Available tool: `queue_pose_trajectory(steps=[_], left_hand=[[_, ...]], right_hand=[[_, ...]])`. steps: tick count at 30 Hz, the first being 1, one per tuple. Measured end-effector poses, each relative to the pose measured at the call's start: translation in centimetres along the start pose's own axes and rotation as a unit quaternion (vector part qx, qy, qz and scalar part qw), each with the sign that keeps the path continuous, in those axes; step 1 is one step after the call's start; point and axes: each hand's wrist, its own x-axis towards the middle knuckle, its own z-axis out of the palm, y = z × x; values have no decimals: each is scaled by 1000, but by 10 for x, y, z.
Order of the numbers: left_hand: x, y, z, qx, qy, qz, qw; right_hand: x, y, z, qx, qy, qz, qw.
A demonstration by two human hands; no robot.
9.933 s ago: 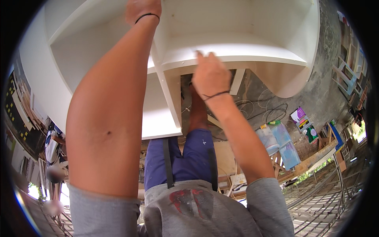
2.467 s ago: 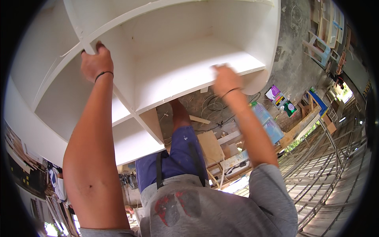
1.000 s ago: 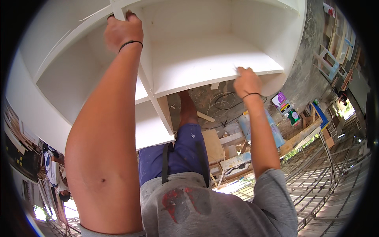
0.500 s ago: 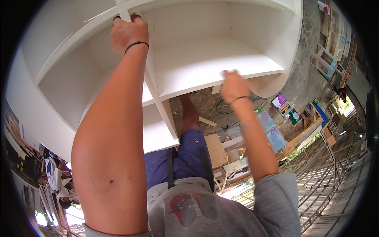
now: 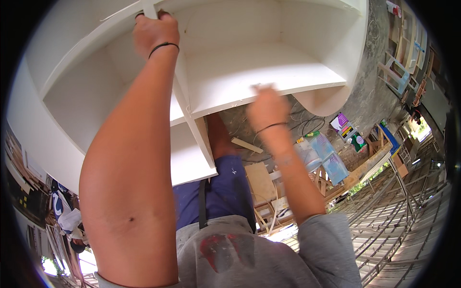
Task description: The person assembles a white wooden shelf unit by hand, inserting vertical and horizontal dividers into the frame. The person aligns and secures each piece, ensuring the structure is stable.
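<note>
A white shelf unit (image 5: 264, 62) with several compartments and a curved outer side fills the upper part of the head view. My left hand (image 5: 156, 37) grips an upright divider near the top, its fingers wrapped round the edge. Along the front edge of the wide shelf board (image 5: 240, 102) is my right hand (image 5: 269, 109), closed and smeared by motion. Something small and greyish shows at its fingertips, too blurred to name. Pale flecks mark the board's edge beside that hand.
Beneath the shelf, a wood strip (image 5: 247, 145) and loose cables (image 5: 307, 126) lie on the concrete floor. To the right are a purple and white package (image 5: 340, 124) and clear bluish plastic containers (image 5: 333, 165). Another person (image 5: 69, 218) is at the far left.
My right hand has slid left along the front edge of the shelf board. My left hand keeps its grip on the divider, with the view slightly shifted.
</note>
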Motion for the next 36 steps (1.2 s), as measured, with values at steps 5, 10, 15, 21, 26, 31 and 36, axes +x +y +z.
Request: queue_pose_trajectory(steps=[5, 10, 15, 21, 26, 31, 36], left_hand=[[4, -6, 8, 8, 20, 39, 999], [6, -3, 5, 17, 21, 38, 999], [1, -4, 7, 21, 35, 43, 998], [1, -6, 12, 47, 44, 42, 997], [8, -13, 13, 42, 50, 48, 997], [8, -8, 11, 81, 70, 51, 993], [6, -7, 8, 63, 63, 42, 995]], right_hand=[[-26, -61, -2, 145, -35, -124, 981], [9, 93, -16, 129, 37, -180, 974], [26, 187, -27, 96, 97, -170, 976], [26, 238, -50, 66, 80, -116, 988], [36, 268, -41, 102, 112, -76, 986], [65, 313, -62, 27, 73, 37, 996], [70, 304, -84, -26, 25, 58, 998]])
